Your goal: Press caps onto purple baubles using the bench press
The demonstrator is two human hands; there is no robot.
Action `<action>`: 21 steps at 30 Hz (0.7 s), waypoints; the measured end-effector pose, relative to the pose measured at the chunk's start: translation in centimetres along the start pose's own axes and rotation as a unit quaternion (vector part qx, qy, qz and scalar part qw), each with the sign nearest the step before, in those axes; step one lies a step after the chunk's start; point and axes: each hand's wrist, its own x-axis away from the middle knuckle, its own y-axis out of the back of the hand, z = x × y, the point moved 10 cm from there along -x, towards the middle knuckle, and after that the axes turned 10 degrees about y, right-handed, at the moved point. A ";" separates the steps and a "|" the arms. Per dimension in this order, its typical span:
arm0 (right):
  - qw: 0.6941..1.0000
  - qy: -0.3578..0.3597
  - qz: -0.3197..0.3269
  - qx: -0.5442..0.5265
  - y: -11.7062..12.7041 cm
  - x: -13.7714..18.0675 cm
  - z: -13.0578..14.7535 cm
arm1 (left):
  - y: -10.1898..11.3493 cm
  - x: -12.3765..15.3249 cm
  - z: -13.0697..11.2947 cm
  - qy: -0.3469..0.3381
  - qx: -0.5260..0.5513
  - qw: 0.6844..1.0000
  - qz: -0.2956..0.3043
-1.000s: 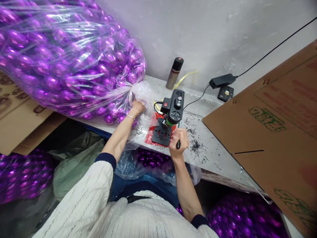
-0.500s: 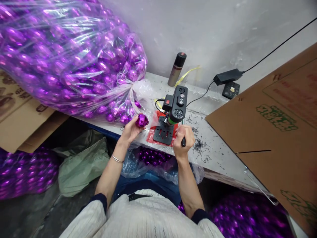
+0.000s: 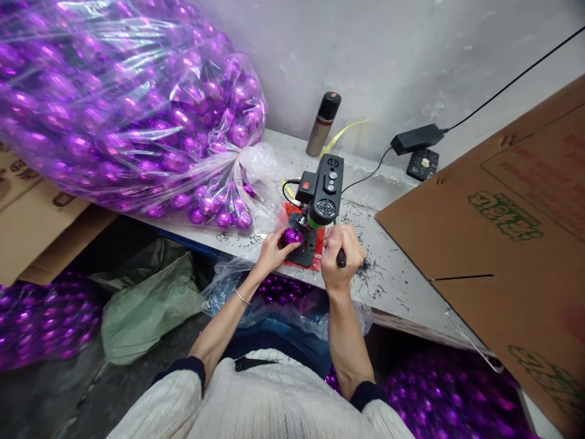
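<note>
The left hand (image 3: 273,250) held a small glossy purple ball (image 3: 292,236), fingers curled narrowly around its near side, and pressed it onto the black perforated base plate (image 3: 305,251) of a small black bench drill press (image 3: 325,188). The ball sat directly under the green-ringed head of the machine, on the left part of the plate. The right hand (image 3: 339,256) was closed in a fist around the black lever handle (image 3: 340,261) on the right side of the press, just beside the ball. A red plastic sheet (image 3: 320,245) lay under the plate on the white worktable (image 3: 397,292), and black wiry shavings (image 3: 369,269) were scattered just to the right of the fist. To the left, a large clear plastic bag packed with purple balls (image 3: 128,116) rested on the table, its knotted neck near the press. Behind the machine stood a bronze spray can with a black cap (image 3: 323,124), and a black power adapter (image 3: 415,139) lay against the wall. A large brown cardboard sheet (image 3: 503,244) leaned across the right side. Below the table edge, between the forearms, an open clear bag of purple balls (image 3: 278,289) showed.
</note>
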 end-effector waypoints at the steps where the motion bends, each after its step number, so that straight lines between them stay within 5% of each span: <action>1: 1.000 0.003 -0.001 0.000 0.0 0.1 0.0 | -0.2 0.0 -0.5 -0.024 -0.053 0.998 -0.001; 9: 1.000 0.017 -0.002 0.004 0.1 0.2 0.2 | -1.8 0.1 -3.3 -0.094 -0.204 0.974 0.011; 21: 1.000 0.010 0.011 0.017 -0.1 0.8 -0.1 | -1.7 -0.1 -2.7 -0.063 -0.063 0.995 0.036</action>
